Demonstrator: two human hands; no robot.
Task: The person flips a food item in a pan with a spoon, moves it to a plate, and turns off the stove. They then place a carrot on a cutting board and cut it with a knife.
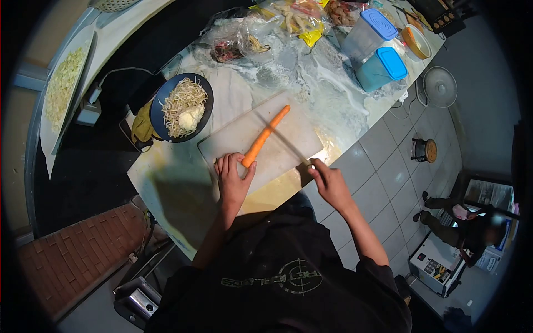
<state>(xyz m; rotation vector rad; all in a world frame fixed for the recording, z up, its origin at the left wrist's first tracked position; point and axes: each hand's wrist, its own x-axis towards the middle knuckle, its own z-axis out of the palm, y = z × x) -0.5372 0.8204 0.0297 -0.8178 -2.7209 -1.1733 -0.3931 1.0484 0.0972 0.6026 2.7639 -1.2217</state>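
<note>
A long orange carrot lies diagonally on a white cutting board. At its thick near end, my left hand has its fingers and thumb around the carrot. My right hand is closed on the handle of a knife, just beyond the board's right edge. The knife's thin blade crosses the middle of the carrot; whether it touches is hard to tell. Left of the board, a dark plate holds bean sprouts and a pale minced heap.
Plastic bags of food lie at the table's back. Two blue-lidded containers and a bowl are at the back right. A tray of chopped vegetables is far left. A person is at the far right, beyond a stool.
</note>
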